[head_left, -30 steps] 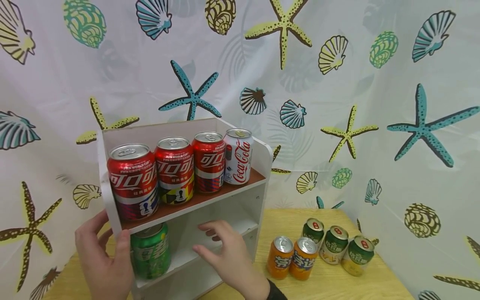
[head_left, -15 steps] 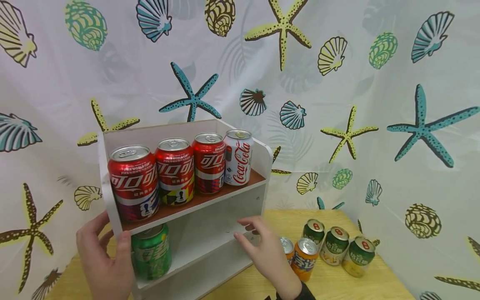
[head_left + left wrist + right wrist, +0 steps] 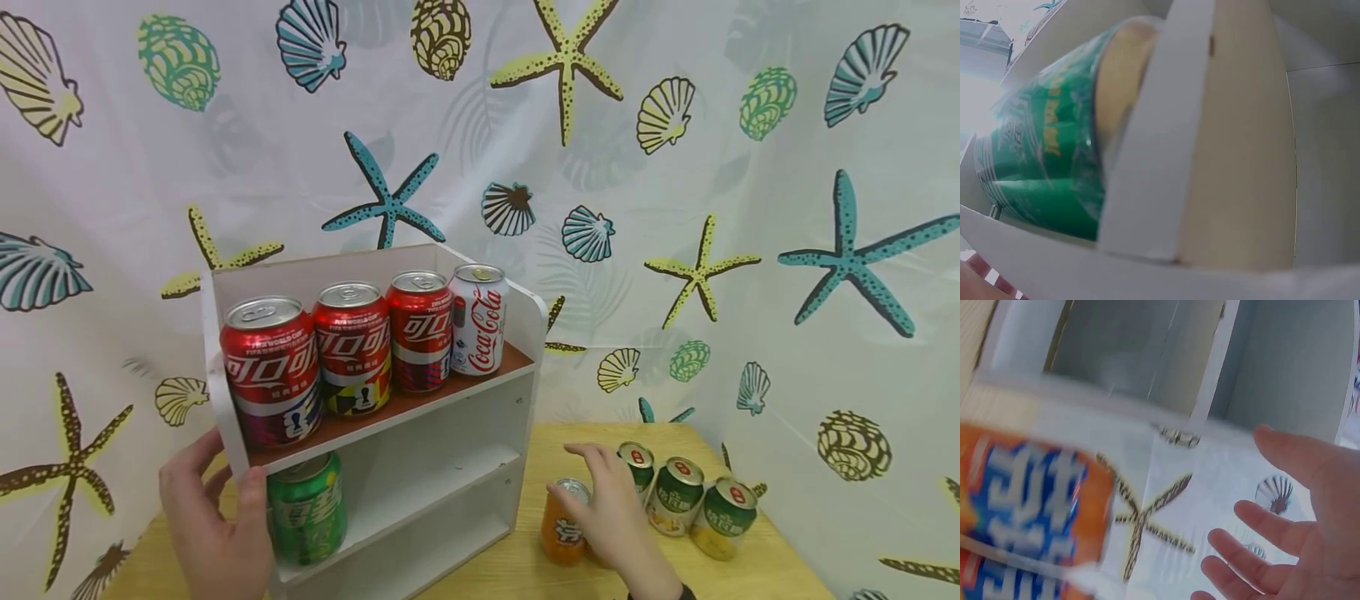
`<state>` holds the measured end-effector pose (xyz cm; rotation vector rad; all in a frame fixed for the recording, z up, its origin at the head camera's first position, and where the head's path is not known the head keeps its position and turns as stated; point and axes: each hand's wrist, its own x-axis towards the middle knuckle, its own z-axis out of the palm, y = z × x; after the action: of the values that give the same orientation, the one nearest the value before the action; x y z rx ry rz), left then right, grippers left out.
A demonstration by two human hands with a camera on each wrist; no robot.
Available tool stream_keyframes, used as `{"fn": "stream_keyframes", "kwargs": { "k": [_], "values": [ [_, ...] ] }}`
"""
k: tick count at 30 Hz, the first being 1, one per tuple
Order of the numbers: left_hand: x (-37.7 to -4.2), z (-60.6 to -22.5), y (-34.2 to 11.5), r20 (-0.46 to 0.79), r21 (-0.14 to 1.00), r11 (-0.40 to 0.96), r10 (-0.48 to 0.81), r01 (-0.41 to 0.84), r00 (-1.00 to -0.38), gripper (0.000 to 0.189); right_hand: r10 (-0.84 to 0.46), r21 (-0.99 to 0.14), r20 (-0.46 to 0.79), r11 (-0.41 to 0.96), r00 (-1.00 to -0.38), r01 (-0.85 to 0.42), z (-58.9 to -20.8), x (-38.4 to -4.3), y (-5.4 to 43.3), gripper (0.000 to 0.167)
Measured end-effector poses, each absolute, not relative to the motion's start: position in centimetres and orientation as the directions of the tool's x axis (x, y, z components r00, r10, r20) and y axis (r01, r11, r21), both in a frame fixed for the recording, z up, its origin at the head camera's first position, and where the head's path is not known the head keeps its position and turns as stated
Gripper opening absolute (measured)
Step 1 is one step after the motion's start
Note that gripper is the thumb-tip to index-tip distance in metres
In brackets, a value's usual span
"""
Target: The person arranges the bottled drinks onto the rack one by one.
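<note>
My left hand (image 3: 217, 517) holds the left side panel of a white shelf unit (image 3: 521, 454), thumb at its front edge. Just inside that panel, a green soda can (image 3: 307, 512) stands on the middle level; the left wrist view also shows this green can (image 3: 1047, 137). My right hand (image 3: 618, 521) is over two orange soda cans, its fingers spread and holding nothing. One orange can (image 3: 564, 529) shows left of the hand, while the other is mostly hidden behind it. In the right wrist view, orange cans (image 3: 1029, 506) appear apart from the fingers.
On the top level stand red cola cans (image 3: 352, 350) and one white Coca-Cola can (image 3: 480, 321). Three green-topped cans (image 3: 677, 496) stand on the wooden table (image 3: 780, 558), right of the orange ones. A patterned curtain (image 3: 465, 167) hangs behind and at the right.
My right hand has moved right, from in front of the shelf's middle level to over the orange cans. The left hand stays on the side panel.
</note>
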<state>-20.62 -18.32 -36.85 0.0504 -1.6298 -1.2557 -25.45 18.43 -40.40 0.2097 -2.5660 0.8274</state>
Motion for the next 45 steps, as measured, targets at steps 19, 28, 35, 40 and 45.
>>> {"fn": "stream_keyframes", "kwargs": {
  "k": [19,28,35,40,45],
  "values": [
    [-20.7,-36.9,-17.8,0.656,0.748,0.426,-0.592,0.509,-0.469,0.047,0.254,-0.477,0.361,0.877,-0.897,0.057,-41.6,-24.1,30.3,0.063],
    [-20.8,-37.1,-17.8,0.672,0.733,0.434,-0.581,0.524,-0.459,0.047,0.465,-0.561,0.254,0.785,-0.848,0.262,-43.7,-24.2,36.8,0.077],
    [-20.7,-37.0,-17.7,0.637,0.762,0.412,-0.616,0.500,-0.463,0.047,0.512,-0.574,0.153,0.742,-0.845,0.346,-45.6,-24.1,39.4,0.087],
    [-20.6,-37.0,-17.7,0.604,0.788,0.388,-0.639,0.479,-0.476,0.048,0.514,-0.582,0.118,0.729,-0.849,0.361,-47.2,-24.5,40.2,0.096],
    [-20.5,-36.8,-17.5,0.591,0.796,0.367,-0.645,0.482,-0.484,0.049,0.503,-0.596,0.085,0.718,-0.860,0.360,-48.6,-24.9,40.8,0.104]
  ]
}}
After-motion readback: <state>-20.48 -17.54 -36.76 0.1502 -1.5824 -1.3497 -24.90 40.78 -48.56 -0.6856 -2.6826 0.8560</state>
